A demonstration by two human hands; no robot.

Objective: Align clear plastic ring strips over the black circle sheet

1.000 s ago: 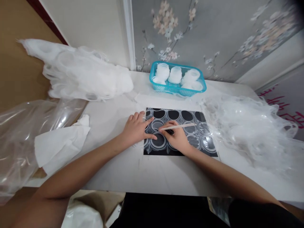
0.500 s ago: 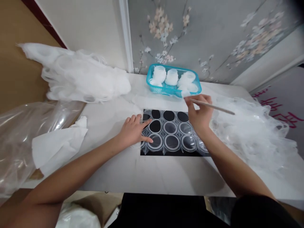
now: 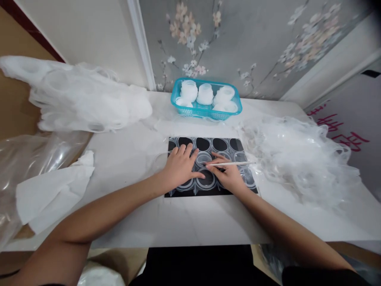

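In the head view, a black sheet (image 3: 224,190) patterned with pale rings and circular cells lies flat on the table. My left hand (image 3: 182,167) rests on its left part, fingers spread and thumb stretched out, holding nothing. In my right hand (image 3: 225,171) is a thin pale stick (image 3: 233,163), pinched near its left end and lying almost level. That end touches or hovers just over a ring in the sheet's middle, close to my left fingertips; contact is hard to tell. Part of the sheet is hidden under both hands.
Behind the sheet stands a blue basket (image 3: 177,104) holding several white ring stacks (image 3: 205,94). Translucent scraps with round holes (image 3: 297,159) are heaped at right. Another white heap (image 3: 89,99) lies at left, near crumpled white paper (image 3: 53,188) and clear plastic (image 3: 18,171).
My right hand has come from beside the basket down to the sheet's middle, still holding the stick. My left hand remains on the sheet. The view has shifted slightly.
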